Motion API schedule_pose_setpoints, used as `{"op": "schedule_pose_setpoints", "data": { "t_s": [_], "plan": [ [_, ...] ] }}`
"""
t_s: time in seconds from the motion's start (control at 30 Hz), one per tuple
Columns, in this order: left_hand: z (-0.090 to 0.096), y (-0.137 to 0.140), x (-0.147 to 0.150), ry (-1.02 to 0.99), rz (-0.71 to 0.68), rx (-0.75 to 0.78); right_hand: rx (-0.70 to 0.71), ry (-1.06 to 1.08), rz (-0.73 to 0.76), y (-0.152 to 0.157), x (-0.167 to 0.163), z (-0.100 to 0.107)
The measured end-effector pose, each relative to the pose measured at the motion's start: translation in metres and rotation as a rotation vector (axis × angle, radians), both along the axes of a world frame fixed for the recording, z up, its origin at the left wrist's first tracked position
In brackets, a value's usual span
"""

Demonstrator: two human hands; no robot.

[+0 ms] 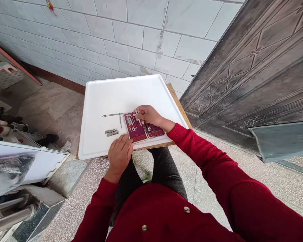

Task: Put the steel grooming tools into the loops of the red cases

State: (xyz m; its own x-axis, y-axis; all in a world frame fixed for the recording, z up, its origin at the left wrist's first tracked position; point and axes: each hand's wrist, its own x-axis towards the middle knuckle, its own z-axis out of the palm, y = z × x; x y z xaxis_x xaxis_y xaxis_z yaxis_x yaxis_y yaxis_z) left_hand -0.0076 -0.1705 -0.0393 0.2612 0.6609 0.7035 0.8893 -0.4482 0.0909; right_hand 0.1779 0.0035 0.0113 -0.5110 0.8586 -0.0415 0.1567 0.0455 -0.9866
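Observation:
An open manicure case [138,137] with a dark red lining lies on a white board [118,94]. Several slim metal tools sit in its left half; small scissors [153,133] and a nail clipper [148,127] are in the right half. My right hand [148,115] is over the case, its thumb and fingers pinching a slim silver manicure tool [137,114] whose exact kind is unclear. My left hand [120,151] lies flat, fingers stretched out, at the case's lower left corner. Left of the case are nail clippers [111,132], a pointed metal tool [111,115] and a short thin tool [120,120].
The board rests on a wooden table [175,95] against a tiled wall [136,43]. A dark patterned metal door [242,74] stands at the right. Shoes [0,129] and a white cabinet [45,158] are at the left.

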Motion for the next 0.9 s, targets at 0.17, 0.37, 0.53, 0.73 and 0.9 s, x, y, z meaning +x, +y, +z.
{"op": "schedule_pose_setpoints", "data": {
  "t_s": [0.17, 0.37, 0.53, 0.73, 0.9],
  "plan": [
    [0.000, -0.001, 0.000, -0.005, 0.003, -0.024, 0.005, 0.008, -0.008, -0.001, -0.011, 0.001],
    [-0.001, -0.001, 0.000, -0.014, 0.002, -0.034, 0.010, -0.004, 0.009, 0.003, -0.017, -0.002],
    [0.000, -0.001, 0.000, 0.013, 0.004, -0.013, 0.015, -0.012, -0.024, 0.006, -0.018, -0.008],
    [-0.001, -0.001, 0.000, 0.003, 0.011, -0.029, 0.042, -0.030, -0.064, 0.003, -0.017, -0.005],
    [-0.003, -0.002, 0.000, -0.036, 0.010, -0.068, 0.038, -0.052, -0.092, 0.002, -0.018, -0.001]
  ]
}}
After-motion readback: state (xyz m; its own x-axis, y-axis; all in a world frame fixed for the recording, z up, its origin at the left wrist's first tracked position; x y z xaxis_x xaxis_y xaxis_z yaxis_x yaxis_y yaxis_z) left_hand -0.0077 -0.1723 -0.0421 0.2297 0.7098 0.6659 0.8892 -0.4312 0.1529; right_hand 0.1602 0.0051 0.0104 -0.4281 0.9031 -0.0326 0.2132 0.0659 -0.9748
